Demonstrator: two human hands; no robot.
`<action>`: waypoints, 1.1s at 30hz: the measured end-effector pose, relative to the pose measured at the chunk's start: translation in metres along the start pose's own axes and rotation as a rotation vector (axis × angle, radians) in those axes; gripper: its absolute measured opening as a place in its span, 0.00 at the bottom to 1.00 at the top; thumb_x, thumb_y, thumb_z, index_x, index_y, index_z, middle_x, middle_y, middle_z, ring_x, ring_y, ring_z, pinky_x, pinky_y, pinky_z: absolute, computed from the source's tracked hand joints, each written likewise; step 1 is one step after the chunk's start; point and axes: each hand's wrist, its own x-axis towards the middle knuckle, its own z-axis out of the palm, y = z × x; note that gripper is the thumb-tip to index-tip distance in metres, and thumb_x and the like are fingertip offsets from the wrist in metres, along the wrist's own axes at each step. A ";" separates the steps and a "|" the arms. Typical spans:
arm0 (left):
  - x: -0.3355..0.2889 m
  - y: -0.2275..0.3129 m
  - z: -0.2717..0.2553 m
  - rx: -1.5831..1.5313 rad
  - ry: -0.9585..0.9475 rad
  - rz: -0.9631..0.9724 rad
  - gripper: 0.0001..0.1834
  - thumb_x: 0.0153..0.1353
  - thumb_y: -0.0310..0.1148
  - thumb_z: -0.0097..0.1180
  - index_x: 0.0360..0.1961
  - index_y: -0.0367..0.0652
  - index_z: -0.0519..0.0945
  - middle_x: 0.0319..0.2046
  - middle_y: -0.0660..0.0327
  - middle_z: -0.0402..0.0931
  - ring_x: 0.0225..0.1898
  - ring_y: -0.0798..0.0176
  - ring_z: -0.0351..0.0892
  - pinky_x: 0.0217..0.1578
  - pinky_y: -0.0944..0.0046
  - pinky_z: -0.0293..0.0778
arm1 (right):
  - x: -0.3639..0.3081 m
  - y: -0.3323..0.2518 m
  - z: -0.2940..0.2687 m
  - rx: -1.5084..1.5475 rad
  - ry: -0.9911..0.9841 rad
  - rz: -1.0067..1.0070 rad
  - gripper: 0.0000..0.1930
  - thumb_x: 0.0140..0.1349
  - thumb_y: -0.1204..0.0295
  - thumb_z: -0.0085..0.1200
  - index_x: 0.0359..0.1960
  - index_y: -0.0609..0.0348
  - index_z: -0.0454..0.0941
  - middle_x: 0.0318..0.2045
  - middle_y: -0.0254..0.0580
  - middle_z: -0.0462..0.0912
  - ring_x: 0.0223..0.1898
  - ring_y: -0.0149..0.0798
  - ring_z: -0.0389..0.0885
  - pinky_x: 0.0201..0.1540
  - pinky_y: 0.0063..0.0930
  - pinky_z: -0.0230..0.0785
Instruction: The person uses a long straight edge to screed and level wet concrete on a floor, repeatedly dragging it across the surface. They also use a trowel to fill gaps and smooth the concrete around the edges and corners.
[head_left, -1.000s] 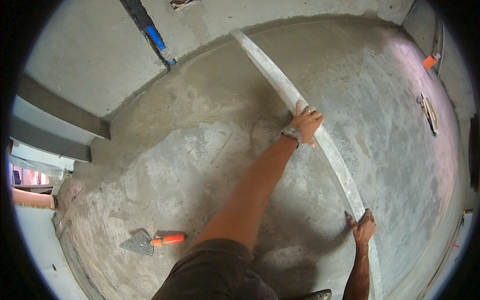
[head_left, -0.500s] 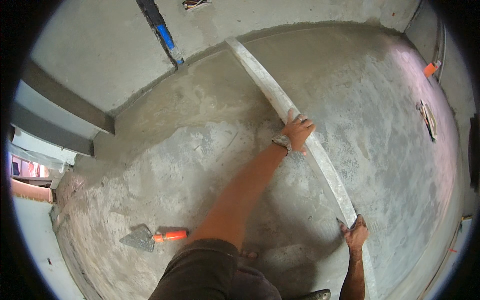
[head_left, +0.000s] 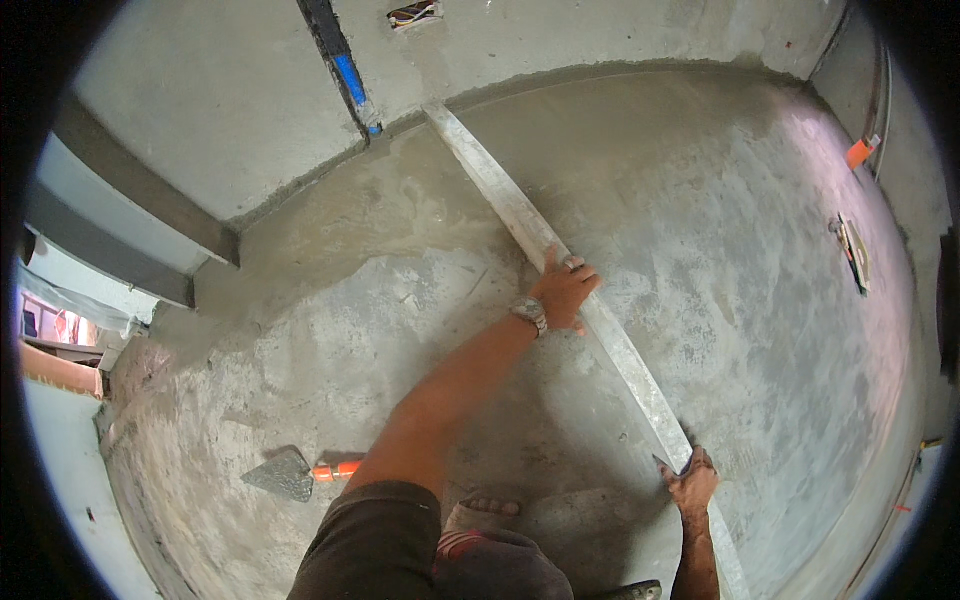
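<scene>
A long, pale metal straightedge [head_left: 502, 192] lies across the wet grey mortar floor [head_left: 640, 150], its far end against the base of the back wall. My left hand [head_left: 565, 292], with a watch at the wrist, grips it around the middle. Lower down and to the right, my right hand [head_left: 693, 482] is closed round the near part of the bar. A trowel [head_left: 283, 474] with a grey pointed blade and orange handle rests on the floor left of my left arm, which partly covers the handle.
By the right wall, a long tool with a pale body [head_left: 852, 252] lies on the floor, and an orange object [head_left: 861, 152] stands beyond it. The back wall has a slot with blue pipe [head_left: 350, 80] and a wire box [head_left: 414, 14]. My bare foot [head_left: 490, 507] is below.
Both hands have shifted left with the straightedge, whose far end has slid left along the back wall. The left hand is slightly nearer to me. My head view has also shifted a little.
</scene>
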 end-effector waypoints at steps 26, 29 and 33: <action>-0.454 -0.001 -0.036 -0.075 -0.369 -0.680 0.26 0.50 0.44 0.65 0.51 0.50 0.75 0.47 0.54 0.71 0.46 0.47 0.76 0.43 0.50 0.75 | 0.022 0.085 -0.044 0.161 0.340 0.028 0.29 0.41 0.55 0.70 0.25 0.67 0.67 0.14 0.36 0.61 0.18 0.34 0.57 0.19 0.34 0.54; -0.480 0.006 -0.033 0.051 -0.490 -0.737 0.22 0.47 0.42 0.67 0.44 0.50 0.79 0.44 0.53 0.69 0.44 0.48 0.77 0.38 0.53 0.77 | 0.024 0.080 -0.045 0.174 0.343 0.080 0.26 0.39 0.60 0.70 0.25 0.68 0.67 0.15 0.41 0.65 0.19 0.40 0.61 0.22 0.37 0.58; -0.469 0.008 -0.043 0.136 -0.440 -0.777 0.19 0.45 0.41 0.68 0.39 0.50 0.80 0.41 0.55 0.69 0.40 0.51 0.78 0.31 0.57 0.78 | 0.021 0.097 -0.033 0.134 0.372 0.139 0.25 0.38 0.62 0.70 0.23 0.67 0.66 0.16 0.44 0.67 0.19 0.44 0.62 0.23 0.38 0.60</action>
